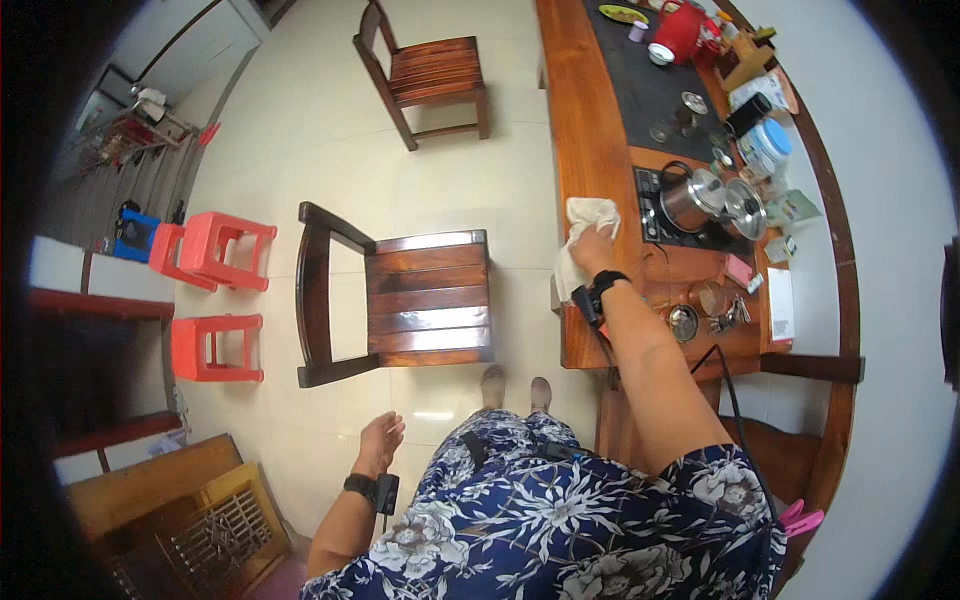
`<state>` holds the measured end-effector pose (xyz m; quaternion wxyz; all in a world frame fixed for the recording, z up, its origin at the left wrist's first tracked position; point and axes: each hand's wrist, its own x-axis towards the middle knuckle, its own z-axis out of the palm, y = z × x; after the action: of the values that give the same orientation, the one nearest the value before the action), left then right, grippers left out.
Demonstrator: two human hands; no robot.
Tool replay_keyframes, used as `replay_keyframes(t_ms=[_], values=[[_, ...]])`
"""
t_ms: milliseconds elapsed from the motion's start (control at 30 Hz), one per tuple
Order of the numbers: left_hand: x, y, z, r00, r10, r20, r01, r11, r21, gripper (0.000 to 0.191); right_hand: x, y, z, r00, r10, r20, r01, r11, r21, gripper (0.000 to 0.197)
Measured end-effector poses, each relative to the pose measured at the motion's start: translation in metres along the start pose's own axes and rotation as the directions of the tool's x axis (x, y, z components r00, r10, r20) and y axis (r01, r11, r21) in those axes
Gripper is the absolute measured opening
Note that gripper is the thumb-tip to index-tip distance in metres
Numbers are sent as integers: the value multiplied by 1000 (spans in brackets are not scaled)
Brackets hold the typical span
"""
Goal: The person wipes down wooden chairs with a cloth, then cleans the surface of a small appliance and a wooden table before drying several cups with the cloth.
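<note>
On the near edge of the wooden table, my right hand bears down on a cream cloth, its fingers bent into the fabric. Part of the cloth hangs over the table's edge. My left hand is held low at my side over the tiled floor, loosely curled with nothing in it. Just beyond the cloth, a steel pot stands on a black induction cooker. A round metal bowl and a bunch of keys lie nearer to my right forearm.
A wooden chair faces the table, with another chair farther off. Red plastic stools stand at the left. A red kettle, a jar with a blue lid and a pink box are along the table's wall side.
</note>
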<state>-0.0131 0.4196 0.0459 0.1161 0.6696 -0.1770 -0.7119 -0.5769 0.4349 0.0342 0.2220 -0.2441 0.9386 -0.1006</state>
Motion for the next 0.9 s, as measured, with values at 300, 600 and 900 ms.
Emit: replay_keyframes(t_ms=[300,600,900], values=[[-74,-42,-18,971,161,-177,-163,987,5,32,34,-23,-29,993,-99,70,105,990,-94,99],[-58,-26,-14,891,341,-298,-332,940,84,34,-28,-3,-13,956,-274,103,292,923,-250,93],[21,134,-56,401,911,-96,-479,298,826,63,-27,8,18,945,-323,-59,296,916,-269,50]])
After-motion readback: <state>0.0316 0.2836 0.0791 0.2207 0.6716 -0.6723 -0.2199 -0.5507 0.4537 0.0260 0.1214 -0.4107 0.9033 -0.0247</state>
